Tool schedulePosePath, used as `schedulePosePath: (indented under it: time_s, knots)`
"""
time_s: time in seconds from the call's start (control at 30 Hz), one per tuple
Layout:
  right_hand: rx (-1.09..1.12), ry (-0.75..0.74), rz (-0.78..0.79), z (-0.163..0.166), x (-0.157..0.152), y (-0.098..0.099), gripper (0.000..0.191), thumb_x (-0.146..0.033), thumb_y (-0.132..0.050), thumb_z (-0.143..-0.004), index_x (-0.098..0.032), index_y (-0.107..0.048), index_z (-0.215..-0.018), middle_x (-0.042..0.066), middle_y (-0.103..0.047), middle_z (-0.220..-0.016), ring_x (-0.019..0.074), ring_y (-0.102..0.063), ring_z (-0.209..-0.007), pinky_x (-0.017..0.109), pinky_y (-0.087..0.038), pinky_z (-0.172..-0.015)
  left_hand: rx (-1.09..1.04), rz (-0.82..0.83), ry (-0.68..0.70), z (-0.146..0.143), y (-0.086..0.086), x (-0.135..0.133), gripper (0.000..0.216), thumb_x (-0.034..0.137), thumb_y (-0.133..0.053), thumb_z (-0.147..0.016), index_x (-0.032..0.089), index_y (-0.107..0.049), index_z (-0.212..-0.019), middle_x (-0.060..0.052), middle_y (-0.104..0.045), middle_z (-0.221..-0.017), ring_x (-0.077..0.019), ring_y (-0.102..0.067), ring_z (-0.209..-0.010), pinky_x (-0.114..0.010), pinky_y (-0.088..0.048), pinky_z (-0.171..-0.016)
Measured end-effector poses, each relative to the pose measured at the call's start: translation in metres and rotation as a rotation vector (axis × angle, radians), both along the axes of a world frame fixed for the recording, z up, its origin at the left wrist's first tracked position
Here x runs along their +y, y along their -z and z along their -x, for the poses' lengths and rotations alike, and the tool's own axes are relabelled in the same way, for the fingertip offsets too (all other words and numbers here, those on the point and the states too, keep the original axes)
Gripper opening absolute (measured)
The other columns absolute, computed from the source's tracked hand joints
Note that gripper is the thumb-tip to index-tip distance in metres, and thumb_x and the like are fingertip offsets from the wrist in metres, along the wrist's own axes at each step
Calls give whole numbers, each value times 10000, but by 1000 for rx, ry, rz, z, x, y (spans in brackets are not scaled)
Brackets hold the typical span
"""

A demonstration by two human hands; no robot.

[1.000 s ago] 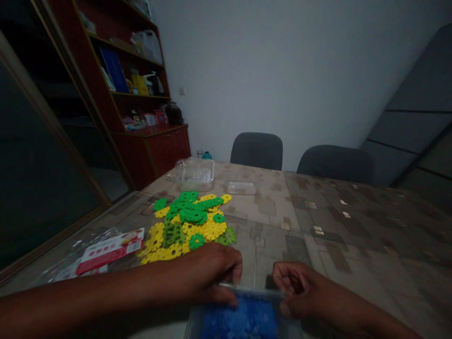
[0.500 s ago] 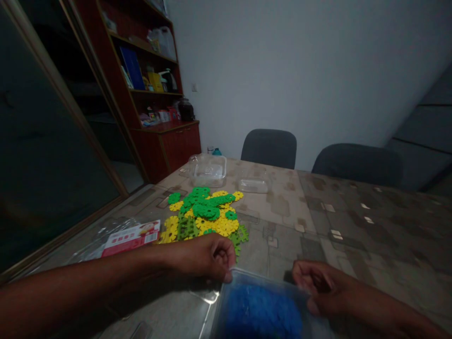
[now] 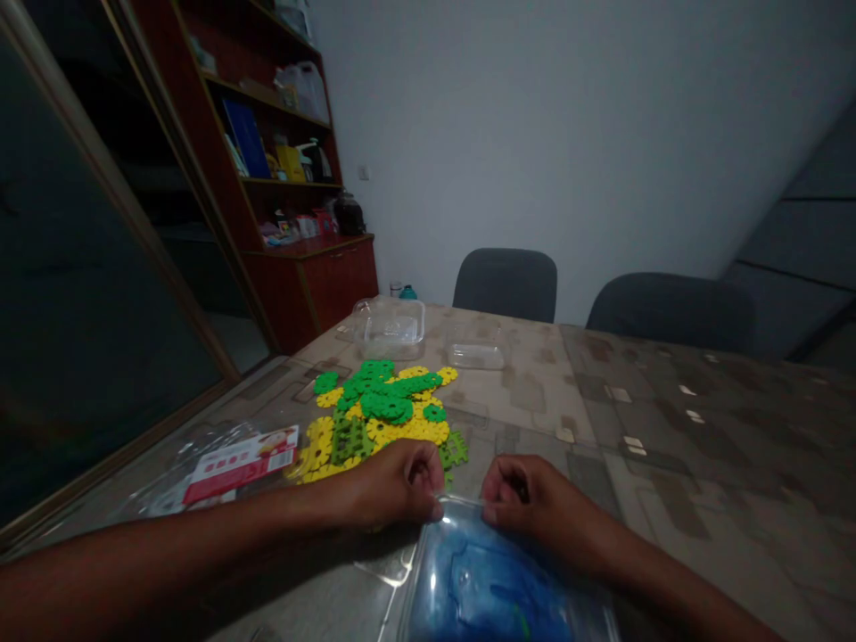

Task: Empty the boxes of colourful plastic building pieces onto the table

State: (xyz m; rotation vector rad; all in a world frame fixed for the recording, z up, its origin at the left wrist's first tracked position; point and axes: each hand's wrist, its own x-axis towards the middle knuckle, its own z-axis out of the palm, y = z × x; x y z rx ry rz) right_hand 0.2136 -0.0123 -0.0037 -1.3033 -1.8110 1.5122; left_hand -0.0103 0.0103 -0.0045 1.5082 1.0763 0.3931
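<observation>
A clear plastic container (image 3: 468,580) with blue contents stands at the front edge of the view, its near end cut off. Glare on its clear top blurs what the blue things are. My left hand (image 3: 411,486) pinches the far left corner of its rim, fingers curled. Close beside it, my right hand (image 3: 528,495) grips the same far rim a little to the right, thumb on top. Just beyond my left hand lies a heap of green snowflake-shaped plastic pieces (image 3: 391,401) and yellow pieces (image 3: 407,432), with olive-green square ones (image 3: 351,437) among them.
Two clear plastic tubs, one on the left (image 3: 391,330) and one on the right (image 3: 476,348), stand behind the heap. A clear wrapper with a red and white label (image 3: 244,459) lies left. Grey chairs (image 3: 506,281) line the table's (image 3: 535,392) far side.
My right hand has moved left and away from me, from the container's right side to its far rim near my left hand. The left hand keeps its place at the corner.
</observation>
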Motion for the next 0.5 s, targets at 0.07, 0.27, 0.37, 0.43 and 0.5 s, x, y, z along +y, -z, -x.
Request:
schedulePosePath:
  time_s: [0.07, 0.27, 0.37, 0.43, 0.5]
  knots:
    - [20, 29, -31, -2, -2, -1, 122, -233, -644, -683, -181, -542, -726, -73, -408, -595, 98, -349, -555, 219, -243, -502, 2, -41, -12, -2, -1, -1, 215, 155, -705, -601, 156, -522, -714, 76, -493, -597, -77, -421, -557, -184, -297, -502]
    - [-67, 92, -221, -2, -12, -5, 50, -181, -618, -721, -182, -580, -754, -41, -472, -677, 129, -437, -655, 232, -322, -574, 25, -198, -21, -5, -1, -4, 144, 131, -654, -651, 152, -551, -749, 75, -473, -625, -89, -406, -579, -192, -290, -514]
    - [-94, 82, -309, -3, -14, -5, 25, -184, -605, -749, -186, -589, -769, -24, -514, -724, 143, -476, -691, 243, -347, -612, 35, -236, -14, -3, -2, -6, 129, 154, -640, -675, 148, -565, -780, 61, -488, -653, -101, -428, -601, -202, -309, -526]
    - [-111, 68, -335, -3, -14, -6, 26, -210, -596, -771, -186, -593, -781, -13, -534, -744, 152, -494, -703, 252, -356, -624, 31, -250, -5, -2, -4, -7, 123, 163, -637, -685, 148, -570, -787, 56, -494, -666, -103, -435, -615, -204, -318, -541]
    - [-140, 58, -345, -3, -14, -6, 39, -225, -588, -778, -186, -589, -775, -9, -540, -743, 157, -496, -705, 256, -352, -621, 17, -245, 12, -2, -5, -7, 126, 179, -641, -694, 151, -572, -797, 59, -488, -660, -102, -424, -613, -202, -315, -545]
